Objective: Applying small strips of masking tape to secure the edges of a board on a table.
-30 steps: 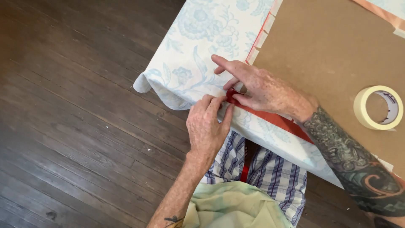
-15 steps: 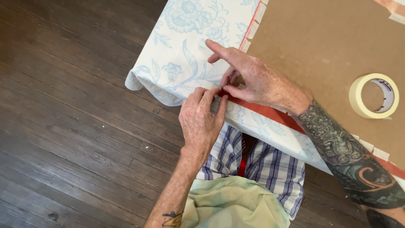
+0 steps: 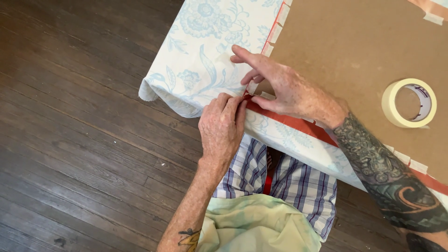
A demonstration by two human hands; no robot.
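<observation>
A brown board (image 3: 354,51) lies on a table under a pale blue floral cloth (image 3: 210,51). A red sheet (image 3: 298,125) shows as a thin strip along the board's near edge. My left hand (image 3: 221,128) pinches the red sheet's corner at the board's near-left corner. My right hand (image 3: 284,88), with a tattooed forearm, rests on that same corner. Its thumb presses the red strip and its index finger points out over the cloth. Short strips of pale tape (image 3: 276,32) hold the board's left edge.
A roll of cream masking tape (image 3: 409,102) lies flat on the board to the right. More tape strips (image 3: 417,165) run along the near edge. A dark wooden floor (image 3: 79,140) fills the left. My plaid shirt (image 3: 280,182) is below the table edge.
Both hands stay at the board's corner. My left fingers have crept up tighter against the red corner, and the view has shifted slightly.
</observation>
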